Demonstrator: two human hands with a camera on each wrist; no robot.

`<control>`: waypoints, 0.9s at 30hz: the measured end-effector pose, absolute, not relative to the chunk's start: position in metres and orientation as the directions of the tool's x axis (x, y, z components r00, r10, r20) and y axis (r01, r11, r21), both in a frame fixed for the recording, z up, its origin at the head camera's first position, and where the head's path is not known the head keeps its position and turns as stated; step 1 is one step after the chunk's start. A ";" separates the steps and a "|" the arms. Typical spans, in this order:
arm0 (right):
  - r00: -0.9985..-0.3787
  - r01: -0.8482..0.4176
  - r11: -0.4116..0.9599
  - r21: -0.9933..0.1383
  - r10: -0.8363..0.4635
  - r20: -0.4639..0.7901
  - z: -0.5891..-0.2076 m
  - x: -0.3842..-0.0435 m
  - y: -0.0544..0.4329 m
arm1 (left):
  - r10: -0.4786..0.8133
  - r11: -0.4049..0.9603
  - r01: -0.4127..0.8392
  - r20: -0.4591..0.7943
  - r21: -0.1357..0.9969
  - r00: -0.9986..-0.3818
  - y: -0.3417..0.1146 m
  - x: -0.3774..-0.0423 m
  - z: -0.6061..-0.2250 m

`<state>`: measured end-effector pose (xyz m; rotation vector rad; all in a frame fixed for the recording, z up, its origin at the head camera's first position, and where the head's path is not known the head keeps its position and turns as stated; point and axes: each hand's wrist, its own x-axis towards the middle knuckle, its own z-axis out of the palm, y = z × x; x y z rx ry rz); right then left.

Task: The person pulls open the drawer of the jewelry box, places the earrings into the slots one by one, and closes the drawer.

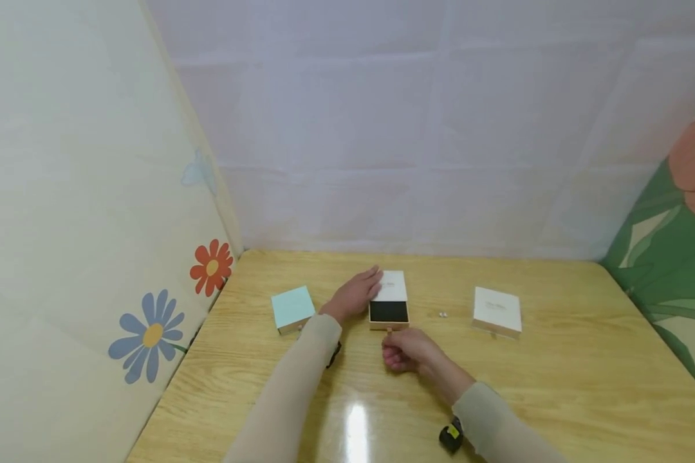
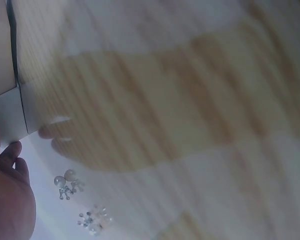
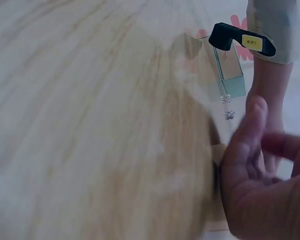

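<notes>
A white slide-out gift box (image 1: 392, 283) lies on the table with its drawer (image 1: 389, 315) partly out, showing black lining. My left hand (image 1: 356, 296) holds the box's left side, its fingertips over the lid's edge. At the front, my right hand (image 1: 408, 350) pinches the small pull tab (image 1: 389, 331) of the drawer. In the right wrist view, that hand (image 3: 270, 185) sits close against the box's pale front. Two earrings (image 1: 443, 314) lie right of the box. Pearl earrings (image 2: 65, 184) also show near my fingers in the left wrist view.
A mint-green box (image 1: 293, 307) stands on the left, and a closed white box (image 1: 497, 310) on the right. In the right wrist view, earrings (image 3: 228, 107) lie near the green box (image 3: 230, 70). The wooden table (image 1: 585, 360) ends at a white cloth backdrop (image 1: 382, 128).
</notes>
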<state>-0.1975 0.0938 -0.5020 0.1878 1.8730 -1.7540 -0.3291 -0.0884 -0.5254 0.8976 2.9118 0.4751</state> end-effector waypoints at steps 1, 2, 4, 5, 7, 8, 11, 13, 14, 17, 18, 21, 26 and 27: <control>-0.826 0.442 0.163 -0.882 -0.311 -0.471 -0.500 -0.196 0.096 | 0.556 0.783 0.536 0.032 0.316 -0.831 -0.088 -0.329 -0.526; -0.819 0.409 0.191 -0.892 -0.354 -0.451 -0.498 -0.194 0.098 | 0.554 0.784 0.532 0.028 0.319 -0.832 -0.088 -0.329 -0.526; -0.814 0.326 0.228 -0.917 -0.426 -0.395 -0.493 -0.192 0.103 | 0.550 0.787 0.528 0.024 0.320 -0.835 -0.088 -0.329 -0.527; -0.817 0.277 0.236 -0.931 -0.452 -0.358 -0.490 -0.191 0.106 | 0.548 0.788 0.525 0.022 0.320 -0.836 -0.087 -0.329 -0.528; -0.826 0.190 0.246 -0.951 -0.484 -0.290 -0.485 -0.191 0.112 | 0.552 0.788 0.532 0.025 0.309 -0.833 -0.087 -0.330 -0.529; -0.830 0.156 0.245 -0.957 -0.492 -0.262 -0.482 -0.192 0.116 | 0.555 0.788 0.535 0.026 0.304 -0.832 -0.087 -0.330 -0.530; -0.844 0.071 0.252 -0.965 -0.500 -0.193 -0.476 -0.193 0.127 | 0.558 0.788 0.539 0.025 0.297 -0.829 -0.088 -0.330 -0.530; -0.862 0.008 0.289 -0.957 -0.483 -0.153 -0.473 -0.194 0.134 | 0.558 0.787 0.538 0.022 0.301 -0.829 -0.088 -0.329 -0.529; -0.873 -0.021 0.312 -0.950 -0.468 -0.135 -0.472 -0.194 0.136 | 0.557 0.787 0.536 0.022 0.306 -0.830 -0.087 -0.329 -0.529; -0.916 -0.089 0.404 -0.910 -0.392 -0.084 -0.471 -0.194 0.143 | 0.554 0.787 0.532 0.020 0.313 -0.832 -0.087 -0.328 -0.528; -0.928 -0.107 0.433 -0.895 -0.366 -0.066 -0.471 -0.194 0.145 | 0.553 0.787 0.530 0.019 0.316 -0.833 -0.087 -0.328 -0.528; -0.950 -0.141 0.475 -0.868 -0.313 -0.017 -0.473 -0.194 0.149 | 0.551 0.790 0.528 0.016 0.311 -0.834 -0.087 -0.328 -0.529; -0.960 -0.200 0.483 -0.853 -0.270 0.072 -0.480 -0.195 0.157 | 0.556 0.794 0.536 0.014 0.288 -0.831 -0.087 -0.330 -0.530; -0.962 -0.205 0.487 -0.849 -0.261 0.083 -0.482 -0.196 0.158 | 0.557 0.794 0.538 0.014 0.285 -0.830 -0.088 -0.330 -0.530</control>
